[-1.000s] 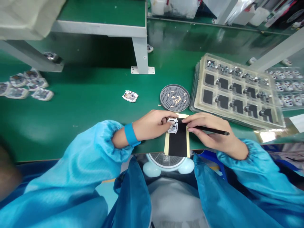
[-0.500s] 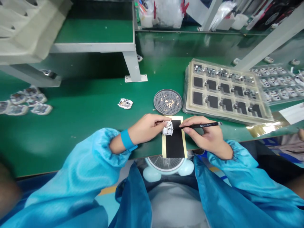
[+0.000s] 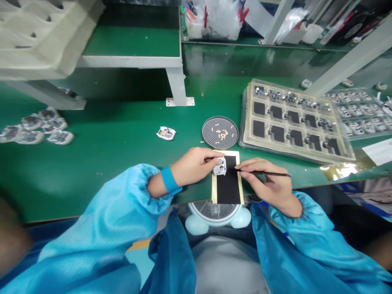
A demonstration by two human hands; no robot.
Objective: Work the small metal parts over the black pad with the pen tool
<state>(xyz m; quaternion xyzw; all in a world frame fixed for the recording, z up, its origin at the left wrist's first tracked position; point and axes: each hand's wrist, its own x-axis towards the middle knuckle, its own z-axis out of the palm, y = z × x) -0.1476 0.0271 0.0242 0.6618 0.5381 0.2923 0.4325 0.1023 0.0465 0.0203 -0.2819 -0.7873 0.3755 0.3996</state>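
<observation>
My left hand (image 3: 196,166) pinches a small white plastic housing (image 3: 219,166) at its left edge, over the upper part of a black pad (image 3: 228,183) with pale yellow borders. Black tweezers (image 3: 266,173) are in the closed fingers of my right hand (image 3: 269,183); their tip points left at the right side of the housing. What the tip grips, if anything, is too small to make out. Just beyond the pad lies a round grey perforated dish (image 3: 211,139) with small tan pieces in it. A second white housing (image 3: 166,133) rests on the green table to the left.
Stacked clear trays (image 3: 248,141) with dark and metallic parts stand at the right. Behind them is another tray of white housings (image 3: 357,110). Several housings (image 3: 33,130) lie far left. A raised shelf (image 3: 131,61) stands at the back left. A small fan (image 3: 214,210) is below the table edge.
The tweezers have rolled in my right hand, from broad side to thin edge facing me. The whole view has shifted slightly; my left hand keeps hold of the housing.
</observation>
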